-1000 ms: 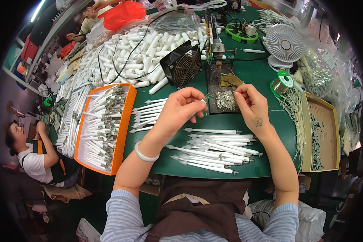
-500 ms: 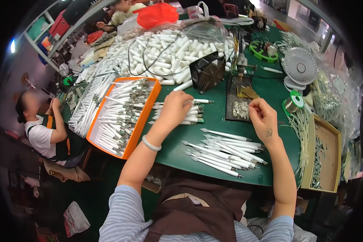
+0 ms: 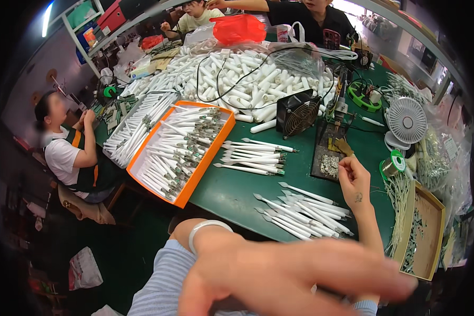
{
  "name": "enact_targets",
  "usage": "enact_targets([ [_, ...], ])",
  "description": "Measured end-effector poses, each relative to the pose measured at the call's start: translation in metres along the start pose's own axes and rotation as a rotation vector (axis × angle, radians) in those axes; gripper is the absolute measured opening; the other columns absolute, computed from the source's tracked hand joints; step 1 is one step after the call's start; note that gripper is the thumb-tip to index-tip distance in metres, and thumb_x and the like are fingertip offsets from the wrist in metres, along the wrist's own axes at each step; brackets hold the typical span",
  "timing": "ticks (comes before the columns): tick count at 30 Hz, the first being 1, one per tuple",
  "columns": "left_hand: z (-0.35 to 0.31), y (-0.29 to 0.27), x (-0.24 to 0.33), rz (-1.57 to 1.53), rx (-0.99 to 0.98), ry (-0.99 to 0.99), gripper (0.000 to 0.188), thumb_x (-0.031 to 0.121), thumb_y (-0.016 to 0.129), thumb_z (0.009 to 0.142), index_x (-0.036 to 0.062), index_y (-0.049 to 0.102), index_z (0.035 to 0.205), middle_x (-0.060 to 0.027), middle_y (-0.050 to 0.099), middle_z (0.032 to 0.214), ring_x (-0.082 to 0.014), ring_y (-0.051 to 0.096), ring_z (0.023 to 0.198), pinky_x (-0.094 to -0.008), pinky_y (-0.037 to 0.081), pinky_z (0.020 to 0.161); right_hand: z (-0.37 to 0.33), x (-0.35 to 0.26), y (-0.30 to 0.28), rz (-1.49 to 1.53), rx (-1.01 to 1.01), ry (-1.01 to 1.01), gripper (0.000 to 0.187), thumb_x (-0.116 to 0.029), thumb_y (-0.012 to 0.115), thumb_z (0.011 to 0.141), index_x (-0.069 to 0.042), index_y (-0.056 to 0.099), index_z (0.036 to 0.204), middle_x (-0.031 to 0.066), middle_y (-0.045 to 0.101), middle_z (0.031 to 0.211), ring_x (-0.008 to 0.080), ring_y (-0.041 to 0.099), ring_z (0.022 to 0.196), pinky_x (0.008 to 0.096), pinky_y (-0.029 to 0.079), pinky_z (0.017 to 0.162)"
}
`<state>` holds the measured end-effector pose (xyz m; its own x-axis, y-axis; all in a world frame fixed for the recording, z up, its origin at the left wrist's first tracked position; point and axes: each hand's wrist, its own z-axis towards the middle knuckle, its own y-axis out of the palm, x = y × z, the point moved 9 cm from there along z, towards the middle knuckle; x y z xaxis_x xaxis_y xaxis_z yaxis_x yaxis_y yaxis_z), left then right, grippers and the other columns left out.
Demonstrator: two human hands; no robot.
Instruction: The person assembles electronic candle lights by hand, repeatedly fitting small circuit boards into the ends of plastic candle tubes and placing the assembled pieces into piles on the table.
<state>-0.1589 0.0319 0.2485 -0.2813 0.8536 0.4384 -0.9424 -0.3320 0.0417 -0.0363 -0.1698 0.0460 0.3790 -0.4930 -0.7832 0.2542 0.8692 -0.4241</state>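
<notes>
My left hand (image 3: 279, 263) is raised close in front of me, slightly smeared by motion, with its fingers stretched out and nothing in them. It covers part of my lap and the table's front edge. My right hand (image 3: 355, 181) rests at the right with fingers pinched together; whatever they hold is hidden. Just left of those fingertips is a heap of small silvery bits (image 3: 329, 165) on a dark board (image 3: 319, 152). Between my hands lies a loose bunch of white sticks with pointed tips (image 3: 300, 213). A second bunch of such sticks (image 3: 255, 158) lies farther back.
An orange box (image 3: 189, 189) full of white sticks stands at left. White tubes (image 3: 247, 79) are heaped behind, near a black fan (image 3: 300, 113). At right are a white fan (image 3: 407, 120), a solder spool (image 3: 392, 164) and a shallow tray (image 3: 432, 231). Other people sit left and across.
My left hand has left the farther bunch of sticks and come up toward me, its fingers now stretched. My right hand stays beside the silvery heap. The whole view has shifted.
</notes>
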Motion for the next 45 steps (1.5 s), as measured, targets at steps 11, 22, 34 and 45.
enact_targets([
  [11, 0.014, -0.007, 0.015, 0.488, 0.163, -0.139, 0.077, 0.056, 0.049, 0.093, -0.0094, 0.046, 0.133, -0.0423, 0.044, 0.13, -0.0465, 0.059, 0.103, -0.0483, 0.047, 0.083, -0.003, -0.005, 0.0, -0.054, -0.043, -0.001, 0.003, 0.001, 0.061, 0.09, 0.002, 0.059, 0.091, -0.0001, 0.052, 0.072, 0.0041, 0.045, 0.064, 0.0199, 0.037, 0.055],
  [22, 0.021, -0.034, 0.034, 0.97, 0.186, -0.035, 0.086, 0.042, 0.063, 0.089, -0.0048, 0.023, 0.149, -0.0272, 0.05, 0.135, -0.0349, 0.063, 0.104, -0.0327, 0.05, 0.076, 0.002, 0.0, -0.001, -0.058, 0.002, -0.041, 0.005, -0.003, 0.063, 0.088, -0.001, 0.061, 0.092, 0.0055, 0.056, 0.071, 0.0106, 0.05, 0.059, 0.026, 0.043, 0.055],
  [34, 0.033, -0.053, 0.001, 0.828, 0.133, -0.103, 0.067, 0.025, 0.061, 0.089, -0.0029, 0.034, 0.143, -0.0217, 0.056, 0.126, -0.0285, 0.064, 0.099, -0.0303, 0.049, 0.077, -0.006, -0.004, -0.01, -0.097, -0.005, -0.088, 0.007, -0.005, 0.063, 0.086, -0.001, 0.061, 0.093, 0.0057, 0.056, 0.071, 0.012, 0.052, 0.06, 0.0272, 0.044, 0.056],
  [45, 0.014, -0.071, -0.033, 0.602, 0.147, -0.327, 0.053, 0.01, 0.059, 0.089, -0.0012, 0.044, 0.138, -0.0166, 0.062, 0.118, -0.0226, 0.064, 0.095, -0.0281, 0.049, 0.078, 0.003, 0.032, -0.007, -0.072, -0.35, 0.27, 0.013, -0.011, 0.066, 0.08, -0.001, 0.062, 0.086, 0.0005, 0.052, 0.064, 0.0102, 0.046, 0.059, 0.028, 0.042, 0.056],
])
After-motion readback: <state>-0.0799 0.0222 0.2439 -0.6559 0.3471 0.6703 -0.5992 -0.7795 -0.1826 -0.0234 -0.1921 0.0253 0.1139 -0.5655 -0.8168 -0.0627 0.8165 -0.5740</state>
